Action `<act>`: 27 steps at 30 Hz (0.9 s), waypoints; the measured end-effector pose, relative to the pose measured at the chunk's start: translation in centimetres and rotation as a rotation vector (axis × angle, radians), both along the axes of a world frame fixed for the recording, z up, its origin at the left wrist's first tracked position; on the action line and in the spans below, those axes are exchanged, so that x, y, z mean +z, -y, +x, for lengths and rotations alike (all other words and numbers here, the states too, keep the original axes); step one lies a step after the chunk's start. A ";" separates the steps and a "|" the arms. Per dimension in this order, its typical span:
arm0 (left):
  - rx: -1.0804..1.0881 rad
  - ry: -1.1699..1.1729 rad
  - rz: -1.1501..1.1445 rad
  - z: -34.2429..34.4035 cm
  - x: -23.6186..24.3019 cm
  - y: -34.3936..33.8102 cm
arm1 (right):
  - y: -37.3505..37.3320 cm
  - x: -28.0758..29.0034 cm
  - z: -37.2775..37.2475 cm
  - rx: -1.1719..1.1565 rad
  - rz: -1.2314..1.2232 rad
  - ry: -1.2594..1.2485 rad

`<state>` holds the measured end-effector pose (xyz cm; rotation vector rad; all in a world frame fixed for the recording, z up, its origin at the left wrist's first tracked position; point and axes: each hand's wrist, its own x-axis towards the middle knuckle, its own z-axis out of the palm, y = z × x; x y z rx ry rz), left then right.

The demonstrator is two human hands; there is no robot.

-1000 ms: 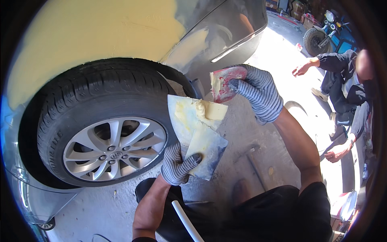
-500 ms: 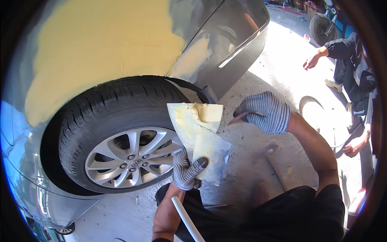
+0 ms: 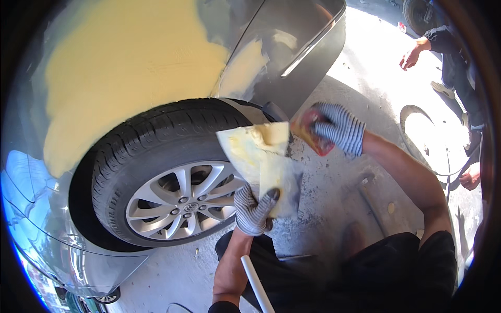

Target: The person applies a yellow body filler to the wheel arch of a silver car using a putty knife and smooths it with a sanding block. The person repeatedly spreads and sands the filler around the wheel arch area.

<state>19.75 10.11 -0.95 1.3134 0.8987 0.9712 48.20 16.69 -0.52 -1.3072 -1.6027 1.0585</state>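
Note:
My left hand [image 3: 253,213], in a striped glove, grips a pale, putty-stained mixing board [image 3: 245,148] with its thumb on top. Near the board's upper edge sits a lump of beige putty [image 3: 273,135]. Just right of it, my gloved right hand [image 3: 344,129] is closed on a reddish putty spreader [image 3: 322,148], blurred by motion and slightly apart from the board. Beyond both hands is a grey car's rear panel [image 3: 237,31], with a broad patch of yellow filler [image 3: 135,62] above the wheel arch and a smaller filler patch [image 3: 242,70] across the seam.
The car's tyre [image 3: 156,133] and silver wheel [image 3: 182,206] stand left of the board. A white tube [image 3: 255,284] rises by my left forearm. Another person's hand [image 3: 412,53] shows at upper right, another hand [image 3: 471,176] lower. A hammer-like tool [image 3: 373,208] lies on the concrete.
My right hand has turned and shifted slightly left and up, so the red spreader's face now shows beside the board. The view has shifted, moving the car wheel rightward in the picture.

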 end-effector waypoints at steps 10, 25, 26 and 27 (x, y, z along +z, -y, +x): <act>0.184 -0.278 0.383 0.9 -3.6 -0.5 | 3.5 4.5 -2.7 -0.173 0.360 0.076; 0.344 -0.358 0.671 0.3 -2.7 0.3 | 2.8 4.8 -4.1 -0.236 0.273 -0.042; 0.385 -0.298 0.677 0.1 -2.6 0.4 | 2.3 5.4 -4.2 -0.237 0.278 -0.089; 0.420 -0.230 0.682 0.1 -2.4 0.4 | 2.1 6.2 -4.1 -0.244 0.283 -0.131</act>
